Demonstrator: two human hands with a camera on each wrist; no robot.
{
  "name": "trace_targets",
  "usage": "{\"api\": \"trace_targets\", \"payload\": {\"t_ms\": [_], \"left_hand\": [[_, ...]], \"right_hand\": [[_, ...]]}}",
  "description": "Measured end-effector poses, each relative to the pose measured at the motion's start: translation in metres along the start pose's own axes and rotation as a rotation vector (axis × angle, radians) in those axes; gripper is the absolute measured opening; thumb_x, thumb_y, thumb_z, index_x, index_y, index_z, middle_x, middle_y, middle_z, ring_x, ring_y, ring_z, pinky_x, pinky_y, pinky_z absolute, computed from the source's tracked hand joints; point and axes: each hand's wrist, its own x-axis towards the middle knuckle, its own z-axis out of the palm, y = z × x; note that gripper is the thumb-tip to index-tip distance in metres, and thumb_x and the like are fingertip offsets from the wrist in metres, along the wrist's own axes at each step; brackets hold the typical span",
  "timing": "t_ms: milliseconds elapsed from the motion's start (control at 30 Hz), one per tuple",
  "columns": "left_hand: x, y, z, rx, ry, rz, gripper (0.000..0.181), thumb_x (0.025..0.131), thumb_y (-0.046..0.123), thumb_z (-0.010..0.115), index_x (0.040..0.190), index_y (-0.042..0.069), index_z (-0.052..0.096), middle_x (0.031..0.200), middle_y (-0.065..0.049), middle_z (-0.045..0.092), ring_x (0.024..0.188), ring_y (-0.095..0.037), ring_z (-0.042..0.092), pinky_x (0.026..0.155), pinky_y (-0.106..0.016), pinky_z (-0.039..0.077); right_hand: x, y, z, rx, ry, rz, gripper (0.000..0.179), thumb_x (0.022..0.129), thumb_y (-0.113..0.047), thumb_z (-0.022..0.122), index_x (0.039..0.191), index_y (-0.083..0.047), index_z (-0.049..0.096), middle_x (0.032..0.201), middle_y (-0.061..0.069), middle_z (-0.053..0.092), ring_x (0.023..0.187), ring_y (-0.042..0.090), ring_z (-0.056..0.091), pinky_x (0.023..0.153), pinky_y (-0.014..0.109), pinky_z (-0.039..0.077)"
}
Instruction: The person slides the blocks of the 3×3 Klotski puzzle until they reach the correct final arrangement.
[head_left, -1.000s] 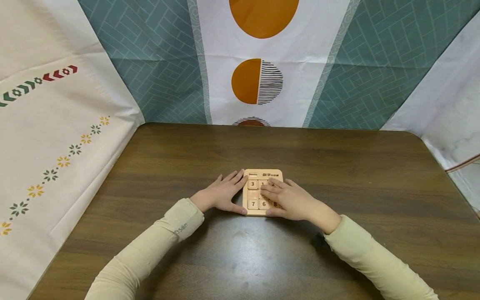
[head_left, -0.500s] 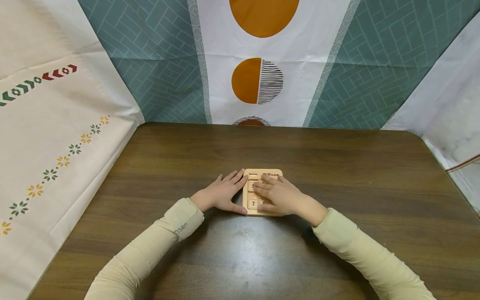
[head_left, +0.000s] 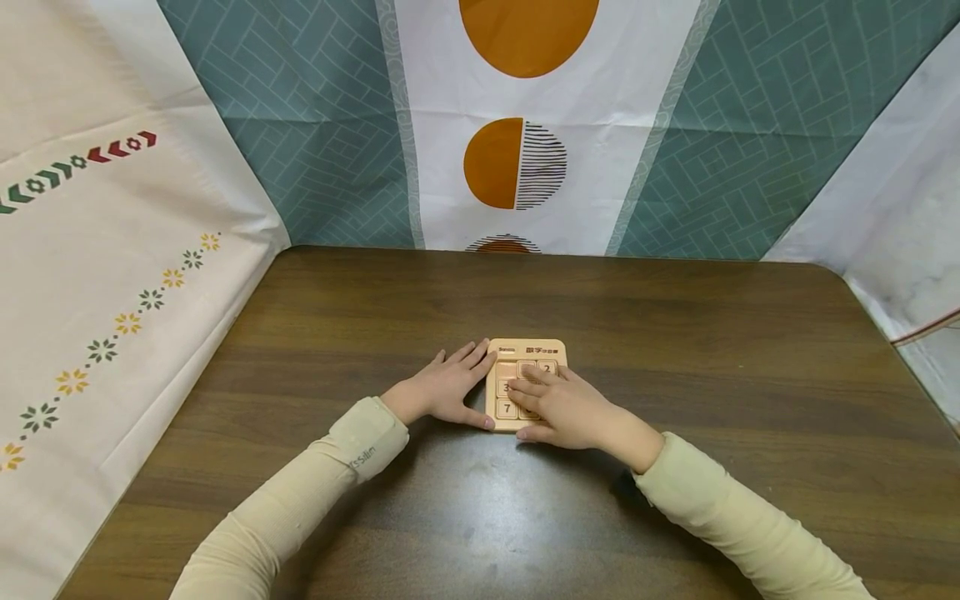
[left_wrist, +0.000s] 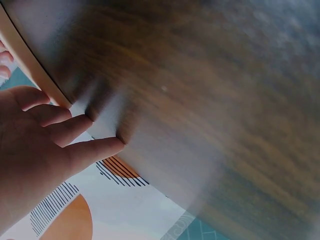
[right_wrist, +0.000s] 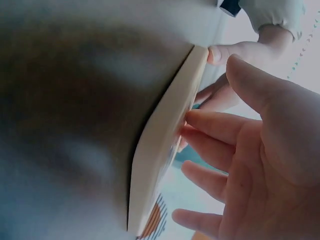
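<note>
The number sliding puzzle (head_left: 520, 351), flat on the desk (head_left: 360, 317), is likely light and rigid; brace it at the side edges. The left hand (head_left: 448, 390) spreads wide against the left edge; the right hand (head_left: 573, 408) is uncurled, fingertips on the tiles (head_left: 507, 408); neither grip encloses anything. Finish: pale wood tone, rounded corners, upper-left cell vacant.

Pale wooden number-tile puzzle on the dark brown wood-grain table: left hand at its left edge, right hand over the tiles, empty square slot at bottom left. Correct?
No: the empty square slot is at top left; the pale square wooden tile marked 7 fills bottom left, as the head view shows.
</note>
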Motion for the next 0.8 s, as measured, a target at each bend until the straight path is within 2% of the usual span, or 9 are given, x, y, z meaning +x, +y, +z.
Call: {"api": "trace_targets", "payload": {"t_ms": [300, 600, 800], "left_hand": [[0.000, 0.000, 0.001, 0.011, 0.006, -0.005, 0.104, 0.074, 0.067, 0.057, 0.147, 0.009, 0.011, 0.152, -0.012, 0.001, 0.138, -0.029, 0.006, 0.102, -0.058, 0.017], [-0.001, 0.001, 0.000, 0.007, 0.000, -0.007, 0.104, 0.074, 0.067, 0.057, 0.147, 0.009, 0.011, 0.152, -0.012, 0.001, 0.138, -0.029, 0.005, 0.102, -0.058, 0.017], [-0.001, 0.001, -0.001, 0.007, -0.007, -0.009, 0.104, 0.074, 0.067, 0.056, 0.147, 0.010, 0.010, 0.152, -0.011, 0.000, 0.138, -0.029, 0.005, 0.102, -0.058, 0.017]], "right_hand": [[-0.003, 0.018, -0.003, -0.034, 0.039, 0.110, 0.058, 0.089, -0.046, 0.052, 0.133, -0.008, 0.048, 0.139, 0.006, 0.042, 0.133, 0.029, 0.025, 0.099, 0.059, 0.022], [0.005, 0.017, -0.001, -0.048, 0.046, 0.074, 0.058, 0.089, -0.047, 0.051, 0.131, -0.007, 0.050, 0.137, 0.007, 0.045, 0.132, 0.030, 0.028, 0.098, 0.059, 0.024], [0.013, 0.012, -0.002, -0.016, 0.031, 0.065, 0.058, 0.089, -0.046, 0.051, 0.133, -0.007, 0.048, 0.139, 0.006, 0.042, 0.132, 0.029, 0.027, 0.098, 0.058, 0.024]]}}
